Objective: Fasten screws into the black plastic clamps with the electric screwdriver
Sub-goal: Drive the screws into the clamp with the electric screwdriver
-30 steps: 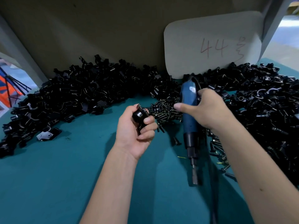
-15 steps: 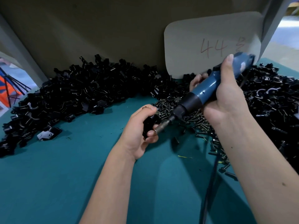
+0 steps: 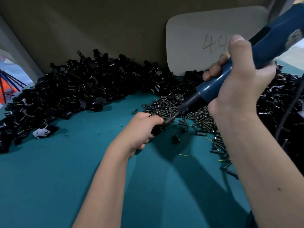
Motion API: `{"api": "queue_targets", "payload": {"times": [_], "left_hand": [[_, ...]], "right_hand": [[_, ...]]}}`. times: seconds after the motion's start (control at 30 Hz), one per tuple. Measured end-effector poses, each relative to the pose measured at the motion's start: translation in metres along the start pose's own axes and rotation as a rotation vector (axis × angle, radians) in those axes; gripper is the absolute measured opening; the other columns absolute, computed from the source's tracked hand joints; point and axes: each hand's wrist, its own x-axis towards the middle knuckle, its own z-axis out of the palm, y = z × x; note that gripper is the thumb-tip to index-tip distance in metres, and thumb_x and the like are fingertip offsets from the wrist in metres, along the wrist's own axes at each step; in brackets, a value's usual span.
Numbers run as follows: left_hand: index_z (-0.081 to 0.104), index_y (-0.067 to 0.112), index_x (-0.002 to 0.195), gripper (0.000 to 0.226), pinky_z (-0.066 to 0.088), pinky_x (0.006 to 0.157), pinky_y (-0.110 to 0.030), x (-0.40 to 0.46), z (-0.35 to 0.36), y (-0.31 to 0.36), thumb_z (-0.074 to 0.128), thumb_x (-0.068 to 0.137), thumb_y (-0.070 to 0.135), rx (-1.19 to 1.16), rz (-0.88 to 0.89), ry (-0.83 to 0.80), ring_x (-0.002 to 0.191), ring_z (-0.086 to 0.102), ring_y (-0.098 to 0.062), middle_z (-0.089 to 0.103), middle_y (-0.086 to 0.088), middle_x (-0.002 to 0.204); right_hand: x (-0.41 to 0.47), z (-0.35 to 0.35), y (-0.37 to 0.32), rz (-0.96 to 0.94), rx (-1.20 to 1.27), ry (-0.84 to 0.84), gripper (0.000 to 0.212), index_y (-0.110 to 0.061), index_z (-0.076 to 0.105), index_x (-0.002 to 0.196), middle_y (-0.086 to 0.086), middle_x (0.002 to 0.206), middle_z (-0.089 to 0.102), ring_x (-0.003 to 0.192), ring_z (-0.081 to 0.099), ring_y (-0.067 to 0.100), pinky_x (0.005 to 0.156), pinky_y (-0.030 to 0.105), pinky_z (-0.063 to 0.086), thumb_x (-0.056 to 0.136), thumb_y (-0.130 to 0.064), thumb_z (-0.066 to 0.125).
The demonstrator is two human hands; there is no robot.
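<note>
Since half a second earlier, the electric screwdriver [image 3: 233, 76] had swung higher and closer to the camera, its rear end now reaching the top right corner, while its bit stayed down at the clamp in the left hand.

Underneath lay the teal table mat [image 3: 49, 178], backed by a brown cardboard wall [image 3: 98, 27]. A long heap of black plastic clamps [image 3: 79, 91] curved along the wall from the left edge to the middle, and a second heap of clamps [image 3: 279, 99] filled the right side. A pale card [image 3: 189, 46] marked "44" in red leaned against the wall between them.

The right hand [image 3: 236, 89] was clenched around the screwdriver's blue body, thumb lying along the top, the tool tilted down to the left. A dark cord [image 3: 289, 109] hung beside the right forearm.

The left hand [image 3: 141, 129] grasped one black clamp [image 3: 157, 129] just above the mat, fingers curled over it so most of it was hidden. The screwdriver bit [image 3: 171, 118] met the clamp at the fingertips.

A pile of dark screws [image 3: 194, 116] lay just behind and to the right of the left hand, trailing toward the right forearm. One clamp with a grey face [image 3: 43, 132] sat apart at the left heap's near edge.
</note>
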Motion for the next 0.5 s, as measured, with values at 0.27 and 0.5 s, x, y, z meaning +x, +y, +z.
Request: {"api": "queue_targets", "payload": {"times": [0.27,0.5], "left_hand": [[0.044,0.025,0.072,0.027,0.013,0.041,-0.013,-0.0009,-0.0050,-0.0027,0.059,0.094,0.027,0.002,-0.014,-0.058,0.042,0.018,-0.010,0.036,0.004,0.054],[0.044,0.025,0.073,0.020,0.009,0.043,-0.015,0.0002,-0.0032,-0.0004,0.061,0.073,0.036,-0.032,-0.026,-0.092,0.045,0.017,-0.010,0.035,0.001,0.056]], "right_hand": [[-0.0011,0.0008,0.0058,-0.005,-0.018,-0.044,0.022,-0.009,0.042,0.096,0.005,0.065,0.047,0.044,0.044,0.019,0.050,0.031,0.043,0.091,-0.001,0.061],[0.0013,-0.0085,0.0102,0.056,0.035,0.029,0.025,-0.008,0.042,0.106,0.005,0.065,0.047,0.046,0.043,0.018,0.050,0.030,0.041,0.088,0.001,0.057]]}}
